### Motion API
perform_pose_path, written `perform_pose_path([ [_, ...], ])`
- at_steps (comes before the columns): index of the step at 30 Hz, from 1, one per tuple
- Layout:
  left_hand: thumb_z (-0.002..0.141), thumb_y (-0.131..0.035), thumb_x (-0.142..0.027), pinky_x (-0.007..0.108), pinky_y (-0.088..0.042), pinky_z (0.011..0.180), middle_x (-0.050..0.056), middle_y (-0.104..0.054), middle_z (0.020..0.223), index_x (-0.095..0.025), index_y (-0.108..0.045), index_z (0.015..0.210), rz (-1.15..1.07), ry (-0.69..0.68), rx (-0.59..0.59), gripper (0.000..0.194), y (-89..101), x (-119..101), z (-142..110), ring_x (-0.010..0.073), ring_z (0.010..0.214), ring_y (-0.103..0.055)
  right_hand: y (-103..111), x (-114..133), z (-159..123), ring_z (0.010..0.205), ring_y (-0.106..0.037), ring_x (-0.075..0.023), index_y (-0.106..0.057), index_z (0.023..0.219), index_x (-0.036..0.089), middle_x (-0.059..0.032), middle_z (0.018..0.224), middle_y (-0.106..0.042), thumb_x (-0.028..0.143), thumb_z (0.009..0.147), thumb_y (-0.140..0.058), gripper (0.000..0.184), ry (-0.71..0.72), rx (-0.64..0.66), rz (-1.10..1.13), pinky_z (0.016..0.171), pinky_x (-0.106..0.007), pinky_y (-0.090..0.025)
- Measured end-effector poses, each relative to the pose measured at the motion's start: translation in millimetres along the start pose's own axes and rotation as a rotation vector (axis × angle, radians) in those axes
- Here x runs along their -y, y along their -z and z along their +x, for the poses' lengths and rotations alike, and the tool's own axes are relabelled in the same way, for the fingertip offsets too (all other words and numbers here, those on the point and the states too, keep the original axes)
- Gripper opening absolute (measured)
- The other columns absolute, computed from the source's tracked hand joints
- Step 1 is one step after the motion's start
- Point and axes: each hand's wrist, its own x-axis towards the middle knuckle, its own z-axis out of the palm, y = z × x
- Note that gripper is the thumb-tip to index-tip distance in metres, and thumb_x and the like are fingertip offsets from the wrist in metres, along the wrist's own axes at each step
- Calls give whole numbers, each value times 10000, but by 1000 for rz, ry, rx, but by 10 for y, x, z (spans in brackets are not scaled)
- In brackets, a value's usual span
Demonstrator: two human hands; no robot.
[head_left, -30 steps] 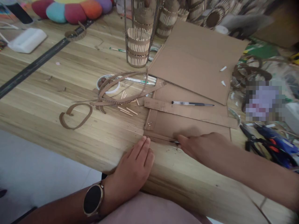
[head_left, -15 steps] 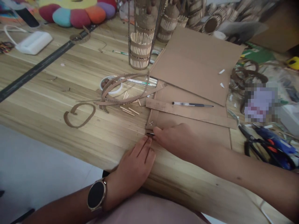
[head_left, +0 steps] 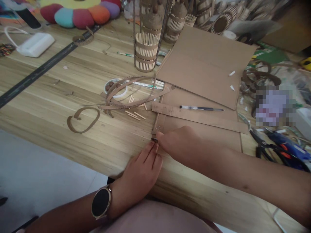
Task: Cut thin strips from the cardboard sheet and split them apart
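My right hand (head_left: 178, 139) is closed over the lower left corner of a brown cardboard sheet (head_left: 206, 136). A small dark, thin tip (head_left: 154, 140) shows at its fingertips; the rest of that thing is hidden under the hand. My left hand (head_left: 144, 166) rests on the table edge with its fingers stretched out. Its fingertips lie right beside the dark tip. A cardboard strip (head_left: 170, 113) crosses the sheet above my right hand, and a pen (head_left: 201, 108) lies on the strip. Small staple-like marks show near the sheet's corner.
A larger cardboard piece (head_left: 206, 68) overlaps the sheet. Black-handled scissors (head_left: 269, 149) lie at right. Curled cardboard strips (head_left: 131, 103), small sticks (head_left: 133, 115) and a bowl of brown beads (head_left: 119, 92) sit left of the sheet. Behind stands a stick-walled cardboard cylinder (head_left: 146, 53).
My right hand has slid slightly left, toward my left fingertips, and less of the dark thing shows. My left hand has stayed nearly still.
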Motion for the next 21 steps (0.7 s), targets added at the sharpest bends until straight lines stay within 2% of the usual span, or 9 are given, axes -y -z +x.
perform_pose_path([
  [5, 947, -435, -84, 345, -583, 862, 180, -706, 1164, -108, -606, 896, -1, -4, 5, 180, 9, 10, 7, 271, 1129, -665, -125, -44, -10, 535, -668, -198, -643, 948, 160, -46, 673, -687, -22, 772, -558, 267, 27, -29, -8, 367, -247, -327],
  [8, 957, -432, -96, 341, -579, 887, 174, -706, 1167, -108, -612, 899, -5, -5, 5, 190, 15, 16, 4, 267, 1146, -657, -182, -62, -58, 556, -682, -211, -629, 962, 160, -49, 670, -689, -38, 769, -544, 289, -8, -6, -2, 391, -243, -358],
  [13, 960, -446, -101, 343, -572, 927, 174, -698, 1187, -94, -628, 964, 1, -11, 28, 183, 21, 33, -9, 265, 1182, -637, -344, -157, -356, 565, -711, -256, -617, 1026, 158, -50, 617, -689, -10, 806, -550, 285, -185, 93, 43, 407, -241, -332],
  [17, 960, -421, -78, 347, -569, 948, 184, -701, 1174, -84, -635, 949, -4, -44, 49, 214, 47, 39, 3, 260, 1147, -659, -578, -275, -611, 551, -701, -233, -583, 1156, 205, -27, 662, -709, -3, 831, -502, 394, -233, 60, 33, 407, -244, -268],
  [21, 978, -401, -111, 351, -583, 915, 182, -719, 1126, -85, -635, 919, -7, -26, 2, 243, 118, 11, 57, 263, 1116, -674, -659, -325, -637, 590, -701, -219, -607, 1005, 210, -19, 665, -708, 108, 909, -477, 191, -211, 14, 85, 440, -250, -301],
])
